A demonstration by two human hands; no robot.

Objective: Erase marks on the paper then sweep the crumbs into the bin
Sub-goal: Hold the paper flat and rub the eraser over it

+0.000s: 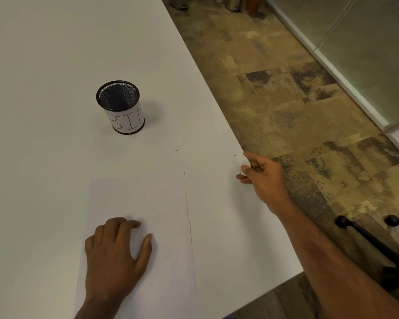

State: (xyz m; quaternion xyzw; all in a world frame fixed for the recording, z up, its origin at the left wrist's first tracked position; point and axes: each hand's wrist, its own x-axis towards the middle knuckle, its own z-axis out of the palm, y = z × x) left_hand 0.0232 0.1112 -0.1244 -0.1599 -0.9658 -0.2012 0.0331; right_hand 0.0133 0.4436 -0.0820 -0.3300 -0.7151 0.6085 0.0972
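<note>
A wide white bench fills the left and middle of the head view, its right edge running diagonally from the top down to the lower right. Near the person lies a white rectangular sheet of paper, flat on the bench, with a thin dark line along its right edge; any marks on its surface are too faint to make out. The left hand rests palm down on the lower part of the sheet, its fingers loosely curled with the tips on the paper and the thumb spread to the right, gripping nothing. The right hand is out at the right edge of the bench, well apart from the paper, with its fingers bent together around something small and pale that is too blurred to identify; whether they truly grip it I cannot tell. A few tiny dark specks lie on the bench between the paper and the bin and near the right hand. The bin is a small round black mesh cup wrapped in a white paper label with hand-lettered writing, standing upright on the bench beyond the sheet's far left corner, apart from both hands. Past the bench edge is a mottled brown and tan floor, and a black chair base on castors shows at the lower right.
</note>
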